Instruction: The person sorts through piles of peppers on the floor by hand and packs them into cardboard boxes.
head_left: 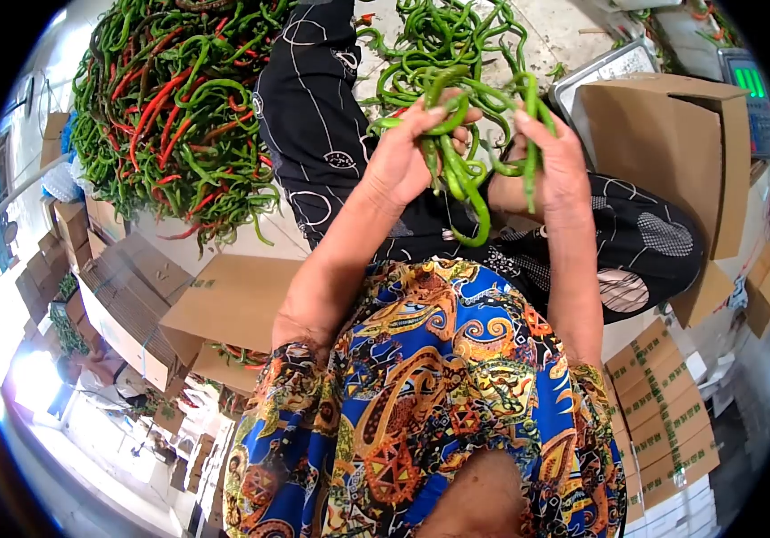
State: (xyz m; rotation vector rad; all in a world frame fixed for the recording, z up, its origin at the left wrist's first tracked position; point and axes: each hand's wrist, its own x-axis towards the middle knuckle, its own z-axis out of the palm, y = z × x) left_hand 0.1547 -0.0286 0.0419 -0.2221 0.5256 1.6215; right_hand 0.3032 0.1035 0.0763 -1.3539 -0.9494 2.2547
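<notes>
My left hand (407,152) is closed around a bunch of long curled green peppers (458,170), which hang down over my lap. To its right, my right hand (553,161) is closed on more green peppers (530,99), pinched between thumb and fingers. Both hands are above my crossed legs in dark patterned trousers (313,117). Just beyond the hands, loose green peppers (421,45) lie on the pale floor. A large heap of mixed green and red peppers (179,108) rises at the left.
An open cardboard box (654,134) stands on a metal scale (605,67) at the right, beside a lit green display (749,79). Another open box (233,300) is at my left. Stacked cartons (667,412) stand at the lower right. A person (103,368) is at the far left.
</notes>
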